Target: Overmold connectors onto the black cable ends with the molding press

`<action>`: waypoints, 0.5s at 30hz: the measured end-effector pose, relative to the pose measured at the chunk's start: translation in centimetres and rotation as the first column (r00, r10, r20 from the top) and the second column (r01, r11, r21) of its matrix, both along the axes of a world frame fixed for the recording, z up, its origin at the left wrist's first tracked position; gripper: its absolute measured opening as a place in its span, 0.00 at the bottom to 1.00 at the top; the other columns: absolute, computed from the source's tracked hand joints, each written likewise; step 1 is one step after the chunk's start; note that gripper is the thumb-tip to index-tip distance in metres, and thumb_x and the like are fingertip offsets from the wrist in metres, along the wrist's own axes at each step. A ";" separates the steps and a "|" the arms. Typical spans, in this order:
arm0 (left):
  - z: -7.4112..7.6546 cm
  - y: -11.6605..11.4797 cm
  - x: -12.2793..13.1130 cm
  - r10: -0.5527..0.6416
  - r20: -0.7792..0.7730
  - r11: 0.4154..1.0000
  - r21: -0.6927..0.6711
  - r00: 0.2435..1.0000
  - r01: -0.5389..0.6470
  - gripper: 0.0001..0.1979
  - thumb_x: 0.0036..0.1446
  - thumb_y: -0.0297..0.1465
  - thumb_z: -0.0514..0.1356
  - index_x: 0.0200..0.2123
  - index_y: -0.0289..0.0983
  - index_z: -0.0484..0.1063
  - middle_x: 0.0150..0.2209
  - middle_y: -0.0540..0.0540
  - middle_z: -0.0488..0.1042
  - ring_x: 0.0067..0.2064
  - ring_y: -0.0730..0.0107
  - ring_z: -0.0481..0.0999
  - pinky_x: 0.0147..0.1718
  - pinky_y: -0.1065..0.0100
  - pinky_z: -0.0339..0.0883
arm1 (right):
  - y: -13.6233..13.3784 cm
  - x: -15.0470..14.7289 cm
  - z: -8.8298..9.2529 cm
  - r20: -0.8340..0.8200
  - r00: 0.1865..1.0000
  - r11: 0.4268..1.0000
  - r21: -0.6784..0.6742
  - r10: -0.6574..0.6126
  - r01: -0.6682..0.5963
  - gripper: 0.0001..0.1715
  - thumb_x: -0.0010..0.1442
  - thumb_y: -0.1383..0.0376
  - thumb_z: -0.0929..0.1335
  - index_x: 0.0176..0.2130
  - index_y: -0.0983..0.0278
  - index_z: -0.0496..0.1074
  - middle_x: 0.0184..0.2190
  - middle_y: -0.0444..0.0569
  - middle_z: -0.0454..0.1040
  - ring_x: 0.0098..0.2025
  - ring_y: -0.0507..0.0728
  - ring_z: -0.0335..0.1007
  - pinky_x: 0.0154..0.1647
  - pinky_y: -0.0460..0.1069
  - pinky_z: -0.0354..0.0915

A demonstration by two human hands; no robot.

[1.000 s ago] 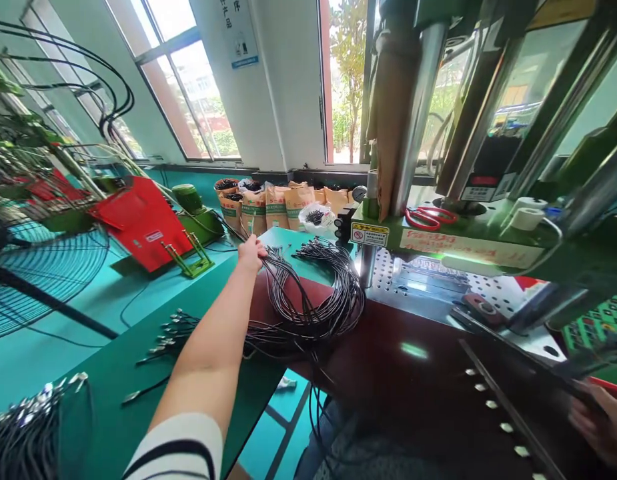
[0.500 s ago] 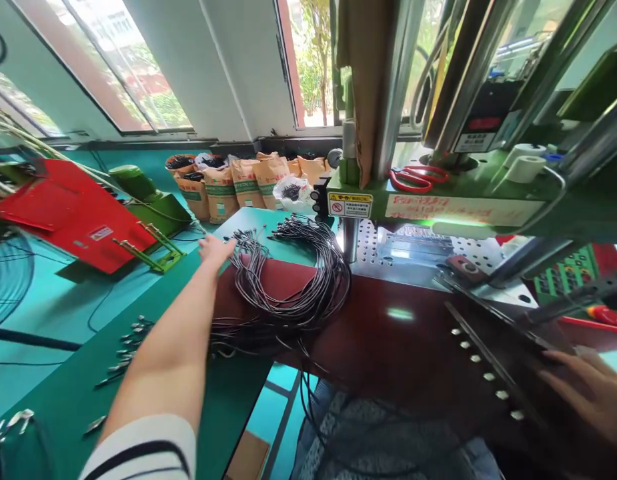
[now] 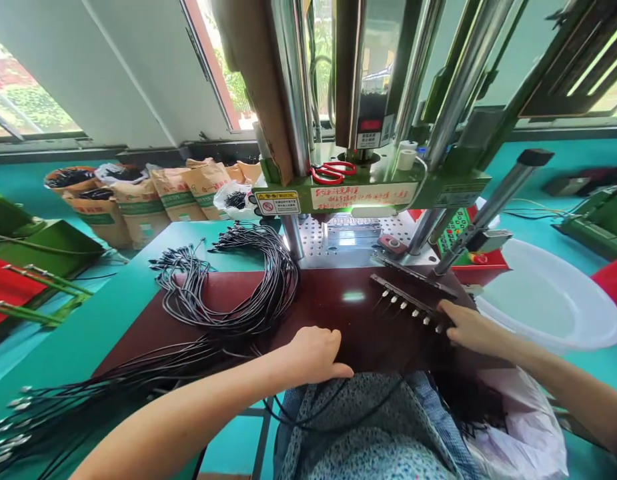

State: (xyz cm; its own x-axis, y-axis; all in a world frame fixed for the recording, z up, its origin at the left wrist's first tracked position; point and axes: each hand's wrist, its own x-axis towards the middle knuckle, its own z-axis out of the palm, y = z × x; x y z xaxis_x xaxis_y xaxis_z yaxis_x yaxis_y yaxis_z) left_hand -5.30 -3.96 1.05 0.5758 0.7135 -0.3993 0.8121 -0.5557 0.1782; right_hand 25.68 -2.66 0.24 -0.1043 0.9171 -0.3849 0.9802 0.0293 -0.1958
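My left hand [image 3: 315, 357] is over the front of the dark red board [image 3: 333, 320], its fingers curled and thumb sticking out; whatever may be inside the fingers is hidden. Thin black cables hang in loops just below it. My right hand [image 3: 471, 327] grips the near end of a dark metal bar [image 3: 405, 297], from whose side several small pale connectors stick out. A second dark bar [image 3: 421, 277] lies behind that one. To the left a thick bundle of black cables [image 3: 273, 287] curves across the board, its plug ends on the green table.
Behind the board stands a green press [image 3: 378, 187] with steel columns, a perforated plate [image 3: 315, 247] and red-handled scissors [image 3: 333, 172]. At right are a white tub [image 3: 553, 293] and a white bag [image 3: 533, 427]. More cables with metal ends [image 3: 18, 420] lie left; paper sacks [image 3: 133, 207] stand behind.
My left hand has come back from the far cable ends at the left to the board's front. The view has swung right, and my right hand remains at the bar with connectors.
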 end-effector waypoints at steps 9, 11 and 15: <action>-0.9 4.5 -0.3 0.473 0.309 0.627 -0.776 0.825 -0.068 0.26 0.47 0.50 0.54 0.36 0.33 0.72 0.34 0.46 0.75 0.17 0.81 0.54 0.17 0.72 0.50 | 9.6 -1.8 0.9 -0.162 0.987 0.973 0.227 -0.011 0.048 0.14 0.45 0.73 0.61 0.34 0.64 0.67 0.31 0.46 0.72 0.34 0.56 0.67 0.30 0.45 0.55; -1.4 5.4 0.1 0.546 0.380 0.571 -0.821 0.746 0.000 0.27 0.48 0.50 0.54 0.38 0.32 0.73 0.37 0.45 0.75 0.17 0.82 0.52 0.16 0.72 0.46 | 12.3 -2.4 1.7 -0.200 0.978 0.967 0.253 0.055 -0.003 0.15 0.44 0.74 0.62 0.34 0.64 0.70 0.31 0.44 0.73 0.36 0.55 0.67 0.31 0.44 0.56; -1.8 7.5 1.3 0.596 0.432 0.538 -0.841 0.677 0.063 0.25 0.49 0.48 0.54 0.38 0.31 0.73 0.30 0.45 0.76 0.16 0.81 0.55 0.16 0.72 0.44 | 17.2 -4.3 3.1 -0.211 0.972 0.962 0.268 0.104 -0.044 0.08 0.47 0.74 0.65 0.29 0.66 0.71 0.24 0.42 0.71 0.30 0.53 0.67 0.29 0.45 0.59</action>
State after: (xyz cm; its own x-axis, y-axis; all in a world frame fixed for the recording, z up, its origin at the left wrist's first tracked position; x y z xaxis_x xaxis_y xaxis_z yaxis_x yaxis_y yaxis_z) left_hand -4.01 3.52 -0.71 0.7276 0.4885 -0.4817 0.3843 0.2914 0.8760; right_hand 21.36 14.53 3.38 -0.2309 0.9685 -0.0938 0.9062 0.1789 -0.3831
